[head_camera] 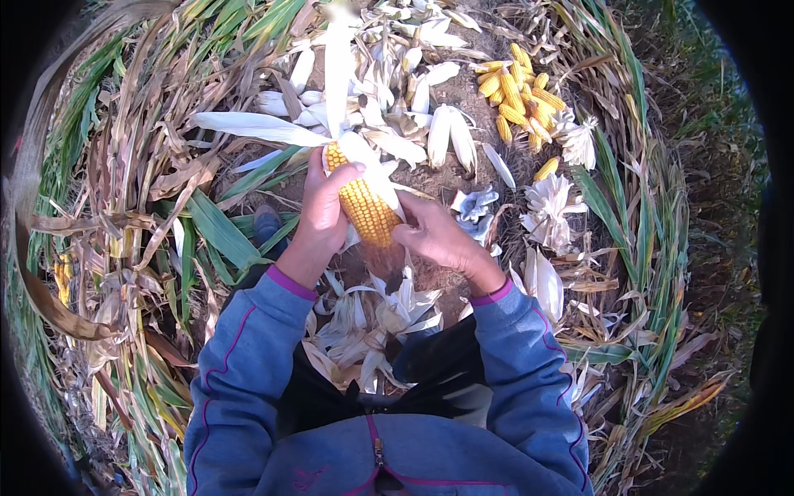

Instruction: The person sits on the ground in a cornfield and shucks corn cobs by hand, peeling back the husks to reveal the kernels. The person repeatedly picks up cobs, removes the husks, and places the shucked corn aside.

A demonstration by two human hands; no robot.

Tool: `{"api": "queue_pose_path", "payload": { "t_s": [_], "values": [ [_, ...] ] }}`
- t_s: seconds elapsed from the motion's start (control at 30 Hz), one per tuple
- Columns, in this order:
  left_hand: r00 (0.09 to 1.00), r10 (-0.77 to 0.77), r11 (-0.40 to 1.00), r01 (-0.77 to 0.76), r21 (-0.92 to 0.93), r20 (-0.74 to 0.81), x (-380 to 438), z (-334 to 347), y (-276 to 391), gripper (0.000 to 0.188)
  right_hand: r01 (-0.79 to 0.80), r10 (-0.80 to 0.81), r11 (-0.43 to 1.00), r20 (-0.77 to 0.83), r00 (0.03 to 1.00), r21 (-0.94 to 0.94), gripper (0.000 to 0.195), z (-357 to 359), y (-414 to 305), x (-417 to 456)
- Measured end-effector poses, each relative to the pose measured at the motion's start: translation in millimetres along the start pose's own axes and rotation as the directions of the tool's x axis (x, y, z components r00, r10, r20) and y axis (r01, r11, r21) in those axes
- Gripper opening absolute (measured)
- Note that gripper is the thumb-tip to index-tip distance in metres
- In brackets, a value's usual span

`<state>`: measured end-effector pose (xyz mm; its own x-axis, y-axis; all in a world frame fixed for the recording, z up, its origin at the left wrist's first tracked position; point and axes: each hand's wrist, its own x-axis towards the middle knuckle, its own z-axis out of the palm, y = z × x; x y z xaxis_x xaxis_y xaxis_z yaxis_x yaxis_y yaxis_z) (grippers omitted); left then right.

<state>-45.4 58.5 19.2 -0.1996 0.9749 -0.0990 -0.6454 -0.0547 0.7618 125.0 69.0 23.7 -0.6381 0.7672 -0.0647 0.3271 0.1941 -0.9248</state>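
A yellow ear of corn (366, 208) is held between my hands, its kernels bare along the side facing me. Brown silk (386, 260) hangs from the end closer to my body. My left hand (324, 208) wraps the ear near its far end, thumb across the kernels. Pale husk leaves (263, 129) splay outward from that far end, one pointing left and one straight away from me. With fingers and thumb pinched, my right hand (437, 232) grips the edge of a white husk leaf (372, 164) that still lies along the ear's right side.
Husked yellow cobs (518, 93) lie piled at the far right. Loose pale husks (397, 80) cover the soil ahead, and more husks (378, 322) lie between my legs. A grey-white glove (476, 211) rests right of my right hand. Corn stalks (124, 248) are heaped at left, others (651, 204) at right.
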Motion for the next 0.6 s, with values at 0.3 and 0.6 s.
{"api": "queue_pose_path", "payload": {
  "t_s": [0.3,0.6],
  "values": [
    [1.0,-0.008,0.995,0.009,-0.094,0.011,3.7,0.1,-0.4,0.032,-0.052,0.058,0.997,-0.109,0.992,0.052,0.018,-2.0,12.5,4.7],
    [0.91,-0.375,0.882,0.41,-0.234,0.179,-5.2,3.2,3.8,0.037,0.037,0.084,0.933,-0.318,0.944,0.357,0.016,-26.2,7.5,3.3]
  ]
}}
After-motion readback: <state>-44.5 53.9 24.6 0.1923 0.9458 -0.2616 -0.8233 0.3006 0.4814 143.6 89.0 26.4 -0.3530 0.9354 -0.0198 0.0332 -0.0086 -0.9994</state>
